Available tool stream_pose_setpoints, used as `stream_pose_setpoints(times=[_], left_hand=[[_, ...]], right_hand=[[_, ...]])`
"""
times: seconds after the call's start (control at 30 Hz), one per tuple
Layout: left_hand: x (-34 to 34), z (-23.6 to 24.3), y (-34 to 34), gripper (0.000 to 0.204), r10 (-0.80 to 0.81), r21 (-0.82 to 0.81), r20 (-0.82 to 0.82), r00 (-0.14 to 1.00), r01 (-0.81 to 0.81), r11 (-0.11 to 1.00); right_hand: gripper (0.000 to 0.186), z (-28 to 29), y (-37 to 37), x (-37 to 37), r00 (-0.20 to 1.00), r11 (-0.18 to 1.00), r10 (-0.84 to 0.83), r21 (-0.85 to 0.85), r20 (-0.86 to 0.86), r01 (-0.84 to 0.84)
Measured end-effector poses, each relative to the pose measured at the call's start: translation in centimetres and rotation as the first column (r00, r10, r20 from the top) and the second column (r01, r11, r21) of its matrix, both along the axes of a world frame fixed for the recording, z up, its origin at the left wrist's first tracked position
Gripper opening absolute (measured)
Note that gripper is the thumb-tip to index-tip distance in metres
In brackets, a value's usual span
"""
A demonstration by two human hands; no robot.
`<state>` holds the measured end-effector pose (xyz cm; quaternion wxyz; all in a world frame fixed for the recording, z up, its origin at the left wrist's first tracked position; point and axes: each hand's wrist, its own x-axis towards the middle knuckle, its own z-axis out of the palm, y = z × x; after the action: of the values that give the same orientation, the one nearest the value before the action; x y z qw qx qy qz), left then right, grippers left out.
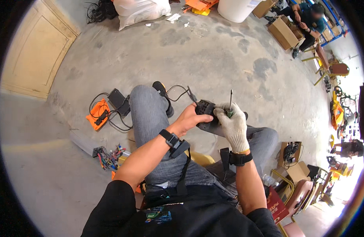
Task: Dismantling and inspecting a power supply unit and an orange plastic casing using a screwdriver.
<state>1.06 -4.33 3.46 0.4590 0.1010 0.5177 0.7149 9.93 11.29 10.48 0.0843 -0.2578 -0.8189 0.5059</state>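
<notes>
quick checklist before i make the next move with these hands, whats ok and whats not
1. Left hand gripping the black perforated device: ok.
2. Screwdriver held in the right hand: ok.
3. Screwdriver tip pointing away from the left hand: ok.
4. Both hands gloved: not ok, the left is bare.
5. Black cable by the device cut off from power: cannot tell.

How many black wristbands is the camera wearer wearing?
2: one wristband behind the bare left hand, the other wristband just behind the gloved right hand. No others show on the forearms.
</notes>
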Motion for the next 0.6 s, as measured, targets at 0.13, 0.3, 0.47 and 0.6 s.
stream_pose_setpoints(times=[0.13,0.3,0.47,0.6], left_hand=[[-0.1,-0.1,0.2,0.045,-0.010,-0.042,-0.022,1.000,0.010,0.999],[0.0,-0.1,0.4,0.050,-0.001,-0.089,-0.027,1.000,-0.001,0.996],[0.0,-0.7,0.6,0.050,-0.028,-0.124,-0.093,0.995,0.016,0.992],[0.2,-1.1,0.6,0.051,-0.013,-0.109,-0.085,0.996,0.004,0.994]], right_hand=[[0.013,-0.8,0.1,0.2,0.999,1.000,0.003,0.008,-0.033,-0.003],[0.015,-1.0,0.5,0.2,1.000,1.000,0.015,0.012,0.012,-0.016],[0.017,-0.8,0.6,0.5,0.995,0.989,-0.031,-0.143,0.098,0.045],[0.020,-0.9,0.6,0.7,0.992,0.980,-0.028,-0.190,0.122,0.051]])
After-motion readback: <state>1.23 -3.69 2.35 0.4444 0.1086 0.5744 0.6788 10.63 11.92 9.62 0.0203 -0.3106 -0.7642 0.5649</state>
